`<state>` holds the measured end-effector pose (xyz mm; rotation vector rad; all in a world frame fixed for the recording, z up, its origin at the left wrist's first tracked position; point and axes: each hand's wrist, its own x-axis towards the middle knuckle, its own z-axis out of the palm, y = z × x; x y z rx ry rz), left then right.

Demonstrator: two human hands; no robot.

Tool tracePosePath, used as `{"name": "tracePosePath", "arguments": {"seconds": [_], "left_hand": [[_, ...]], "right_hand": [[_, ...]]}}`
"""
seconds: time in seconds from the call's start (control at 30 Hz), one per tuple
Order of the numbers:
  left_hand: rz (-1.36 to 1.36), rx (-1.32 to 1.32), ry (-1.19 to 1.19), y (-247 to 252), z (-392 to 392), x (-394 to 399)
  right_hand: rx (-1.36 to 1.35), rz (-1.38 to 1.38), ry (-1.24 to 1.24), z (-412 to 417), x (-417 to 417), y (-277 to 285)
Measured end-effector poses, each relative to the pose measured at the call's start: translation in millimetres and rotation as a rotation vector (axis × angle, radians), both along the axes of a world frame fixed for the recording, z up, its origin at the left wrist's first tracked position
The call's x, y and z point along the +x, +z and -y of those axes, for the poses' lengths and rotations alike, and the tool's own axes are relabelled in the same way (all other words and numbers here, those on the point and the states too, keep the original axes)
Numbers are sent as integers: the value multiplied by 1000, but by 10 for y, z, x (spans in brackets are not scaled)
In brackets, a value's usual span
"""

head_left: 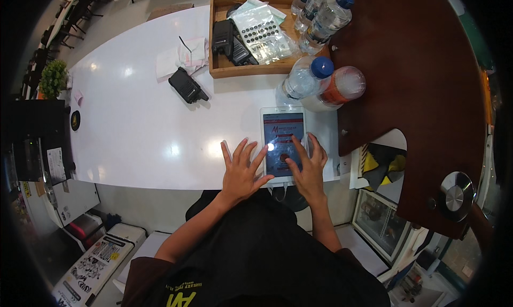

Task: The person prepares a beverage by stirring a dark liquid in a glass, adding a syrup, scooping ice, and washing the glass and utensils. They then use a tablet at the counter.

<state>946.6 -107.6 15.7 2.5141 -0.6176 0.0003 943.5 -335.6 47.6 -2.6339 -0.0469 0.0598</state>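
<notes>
A white tablet (283, 169) lies on the white tabletop (140, 123) before me, its screen lit with a page bearing writing and red bars. My left hand (242, 173) is spread at the tablet's left edge, holding nothing, with the thumb and index tip near or on that edge. Over the right part of the screen is my right hand (310, 169), fingers apart; its index finger and thumb reach across the glass. Whether those tips touch the screen I cannot tell. A pale cable (285, 190) hangs from the tablet's near end.
A wooden tray (250, 71) holds two-way radios (230, 42) and plastic packets (264, 34). Another radio (187, 86) lies beside paper slips (176, 60). Plastic bottles (306, 80) stand beyond the tablet. A dark brown counter (404, 74) borders the right; a black machine (34, 143) stands left.
</notes>
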Motion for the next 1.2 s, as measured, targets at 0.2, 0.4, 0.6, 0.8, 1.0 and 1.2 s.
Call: {"name": "tracePosePath", "arguments": {"seconds": [0.2,0.4,0.6,0.8,1.0,1.2], "left_hand": [[-2,4,0,-13,-5,4],[-22,-9,-5,13,-7,15],[-27,-31,-14,-1,-13,24],[31,-149,-70,-22,-68,-29],[131,-255,-179,-91,-136,-109],[161,-251,-201,-93,-111,-121]], "right_hand": [[-13,-16,-1,-29,-7,4],[89,-2,-80,-6,-29,-34],[142,7,-77,10,-27,-41],[280,17,-103,21,-59,-56],[343,24,-68,-13,-125,-45],[369,18,-57,14,-170,-62]]}}
